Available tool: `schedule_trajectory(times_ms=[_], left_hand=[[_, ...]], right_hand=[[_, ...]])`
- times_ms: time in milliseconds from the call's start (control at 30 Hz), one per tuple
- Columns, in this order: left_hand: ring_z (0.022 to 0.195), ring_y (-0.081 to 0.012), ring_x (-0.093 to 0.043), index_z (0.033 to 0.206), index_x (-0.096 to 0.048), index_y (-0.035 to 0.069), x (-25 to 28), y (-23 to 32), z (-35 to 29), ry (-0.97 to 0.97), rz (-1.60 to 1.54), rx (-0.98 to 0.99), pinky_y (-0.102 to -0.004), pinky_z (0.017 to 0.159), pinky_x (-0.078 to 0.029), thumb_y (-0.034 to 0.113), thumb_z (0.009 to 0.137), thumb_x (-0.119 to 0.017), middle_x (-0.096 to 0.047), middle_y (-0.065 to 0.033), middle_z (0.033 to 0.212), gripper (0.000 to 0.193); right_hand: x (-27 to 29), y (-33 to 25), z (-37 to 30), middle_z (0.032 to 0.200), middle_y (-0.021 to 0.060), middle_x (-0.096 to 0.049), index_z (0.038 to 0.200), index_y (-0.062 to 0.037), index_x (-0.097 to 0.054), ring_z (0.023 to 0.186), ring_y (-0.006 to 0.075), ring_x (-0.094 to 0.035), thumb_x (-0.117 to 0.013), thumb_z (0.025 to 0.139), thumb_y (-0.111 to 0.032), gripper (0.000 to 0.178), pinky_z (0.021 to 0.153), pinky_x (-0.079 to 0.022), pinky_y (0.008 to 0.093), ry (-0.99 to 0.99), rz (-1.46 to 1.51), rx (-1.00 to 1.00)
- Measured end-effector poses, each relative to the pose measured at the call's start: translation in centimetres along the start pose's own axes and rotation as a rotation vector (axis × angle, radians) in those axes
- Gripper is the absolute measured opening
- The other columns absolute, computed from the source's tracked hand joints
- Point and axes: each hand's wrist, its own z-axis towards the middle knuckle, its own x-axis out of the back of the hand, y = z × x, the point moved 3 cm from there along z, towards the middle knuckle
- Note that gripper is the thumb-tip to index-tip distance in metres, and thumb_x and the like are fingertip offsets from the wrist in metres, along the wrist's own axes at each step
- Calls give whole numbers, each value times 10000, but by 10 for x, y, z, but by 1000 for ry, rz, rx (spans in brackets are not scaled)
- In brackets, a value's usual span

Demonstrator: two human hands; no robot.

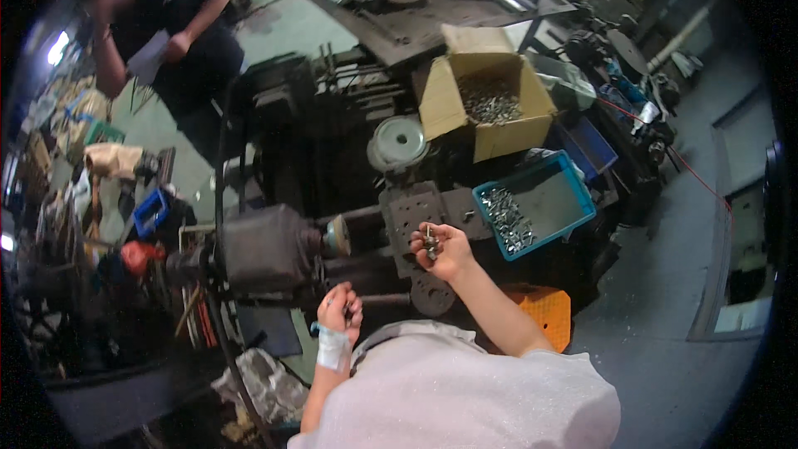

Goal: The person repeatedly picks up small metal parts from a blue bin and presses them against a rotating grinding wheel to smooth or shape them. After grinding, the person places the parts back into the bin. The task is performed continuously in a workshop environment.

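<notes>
My right hand (450, 255) is curled palm-up around several small metal parts (430, 243), just above a dark plate with holes (411, 214). Lower and to the left, my left hand (337, 309) is closed with its fingers bent in; whatever is in it is too small to make out. A white wrap (333, 350) covers that wrist. Beyond it, a round pale-faced wheel (337, 237) sits at the end of the dark machine housing (270, 248). Right of my right hand stands a blue tray (555, 198), shiny metal parts (507, 220) heaped along its left side.
An open cardboard box (514, 142) of small metal parts stands behind the tray. Left of it lies a round grey metal disc (399, 143). An orange perforated plastic piece (549, 313) is beside my right forearm. At far left a person (179, 25) holds a paper.
</notes>
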Motion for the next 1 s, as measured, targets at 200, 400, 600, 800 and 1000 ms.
schedule_trajectory(times_ms=[200,400,600,800,1000], left_hand=[[509,-103,-397,859,-509,75,46,-3,-9,-25,-113,108,-189,342,-252,260,861,-478,-424,8,601,187],[508,-103,-388,853,-509,81,44,-5,-17,30,-117,111,-202,357,-248,283,861,-476,-409,17,578,204],[534,-110,-375,871,-492,82,54,-4,-17,56,-146,159,-207,387,-247,279,859,-478,-393,16,591,197],[513,-121,-413,873,-500,52,60,14,-22,68,-119,136,-213,371,-279,250,858,-480,-447,-13,606,200],[519,-122,-465,876,-518,72,84,6,-34,13,-232,157,-205,351,-303,257,843,-509,-478,-17,613,188]], right_hand=[[17,-169,25,665,123,-489,733,8,-436,577,241,-520,-450,792,-160,179,512,-511,328,55,119,353],[-37,-260,24,1345,266,-15,1327,-41,-35,1251,385,-106,-501,795,-435,810,871,-304,602,273,-378,612],[7,-157,59,673,104,-538,872,-11,-508,556,224,-525,-578,777,-170,199,498,-447,351,38,-606,361],[-138,-92,-35,664,39,-587,792,37,-603,605,87,-527,-581,746,-107,153,578,-419,221,-121,-1347,906],[-273,5,-135,530,71,-518,591,0,-551,494,211,-504,-539,719,-189,229,928,-211,547,-1616,-704,454]])
